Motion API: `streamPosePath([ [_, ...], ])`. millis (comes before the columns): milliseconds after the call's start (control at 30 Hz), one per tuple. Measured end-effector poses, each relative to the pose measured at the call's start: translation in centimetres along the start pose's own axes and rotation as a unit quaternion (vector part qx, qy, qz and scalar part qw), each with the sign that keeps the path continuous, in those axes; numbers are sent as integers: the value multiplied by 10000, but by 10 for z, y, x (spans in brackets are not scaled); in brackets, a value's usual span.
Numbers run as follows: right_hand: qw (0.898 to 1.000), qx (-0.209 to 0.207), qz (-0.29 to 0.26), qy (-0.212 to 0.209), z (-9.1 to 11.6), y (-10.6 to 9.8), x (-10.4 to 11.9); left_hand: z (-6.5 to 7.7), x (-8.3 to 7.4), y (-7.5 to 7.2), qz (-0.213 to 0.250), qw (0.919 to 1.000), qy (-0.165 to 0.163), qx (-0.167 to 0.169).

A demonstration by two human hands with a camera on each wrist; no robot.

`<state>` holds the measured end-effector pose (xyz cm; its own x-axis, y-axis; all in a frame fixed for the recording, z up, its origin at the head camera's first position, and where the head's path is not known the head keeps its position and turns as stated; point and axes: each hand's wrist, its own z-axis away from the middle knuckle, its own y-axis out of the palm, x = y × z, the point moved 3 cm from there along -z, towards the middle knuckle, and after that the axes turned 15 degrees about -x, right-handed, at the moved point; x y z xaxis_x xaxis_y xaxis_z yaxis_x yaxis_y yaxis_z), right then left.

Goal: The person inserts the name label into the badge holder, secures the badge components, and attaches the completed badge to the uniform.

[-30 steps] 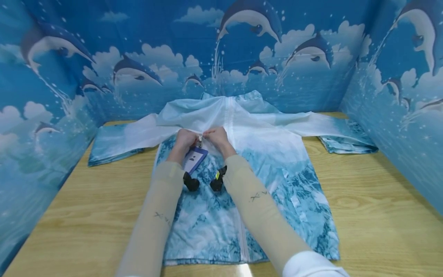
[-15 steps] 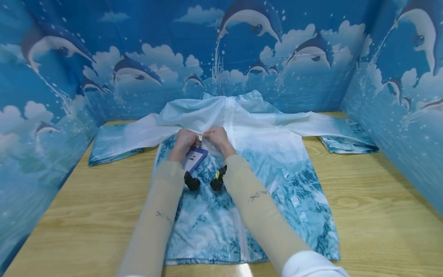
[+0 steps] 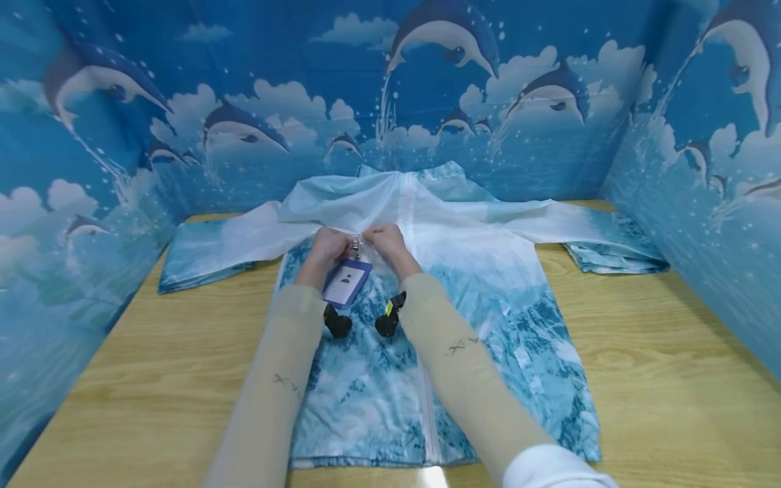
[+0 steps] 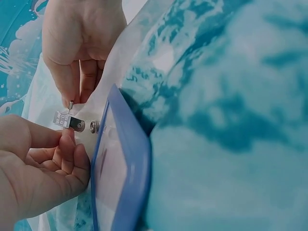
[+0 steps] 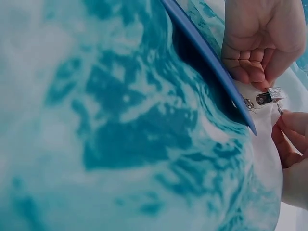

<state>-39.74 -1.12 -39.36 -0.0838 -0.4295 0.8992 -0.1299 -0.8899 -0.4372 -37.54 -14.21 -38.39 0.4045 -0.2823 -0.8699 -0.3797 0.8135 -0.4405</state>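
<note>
A pale blue and white printed jacket (image 3: 494, 271) lies spread front up, sleeves out to both sides. Over its left chest hangs an ID badge (image 3: 348, 283) in a blue-purple frame, below a small metal badge clip (image 3: 356, 244). My left hand (image 3: 329, 245) pinches the clip between thumb and finger, close to the badge's top. From the other side, my right hand (image 3: 386, 240) has its fingertips at the small metal lever of the clip (image 5: 275, 94). In the left wrist view the clip (image 4: 62, 119) sits between both hands. Whether its teeth grip cloth is not clear.
The jacket lies on a wood-grain table (image 3: 171, 373). Cloth walls (image 3: 342, 81) printed with dolphins stand behind and at both sides. Folded sleeve ends rest near the left (image 3: 201, 257) and right walls (image 3: 616, 251). A black wrist camera (image 3: 390, 315) is on each wrist.
The badge has turned so that more of its face shows, and it has swung slightly right. The clip has shifted a little right. Both hands stay in nearly the same place.
</note>
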Motion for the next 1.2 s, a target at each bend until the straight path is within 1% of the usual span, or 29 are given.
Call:
streamPosePath([
  [100, 9999, 23, -37, 129, 0, 1, -1, 0, 0, 1, -8, 10000, -13, -2],
  [200, 9997, 52, -72, 229, 0, 2, -1, 0, 1, 2, -35, 10000, -40, -78],
  [400, 9995, 13, -144, 288, 1, 0, 2, 1, -1, 4, -13, 9999, 36, -157],
  [733, 9990, 89, -121, 422, 0, -1, 4, 0, -1, 4, 353, 9993, 134, -72],
  [933, 9984, 153, -286, 465, -3, 0, 1, 2, -1, 3, 372, 9990, 246, 7],
  [1100, 9984, 210, -271, 444, -3, 1, 0, 3, 1, 2, 385, 9990, 232, 48],
  [1200, 9982, 179, -266, 516, -3, 1, 0, 4, 2, 1, 339, 9992, 196, 33],
])
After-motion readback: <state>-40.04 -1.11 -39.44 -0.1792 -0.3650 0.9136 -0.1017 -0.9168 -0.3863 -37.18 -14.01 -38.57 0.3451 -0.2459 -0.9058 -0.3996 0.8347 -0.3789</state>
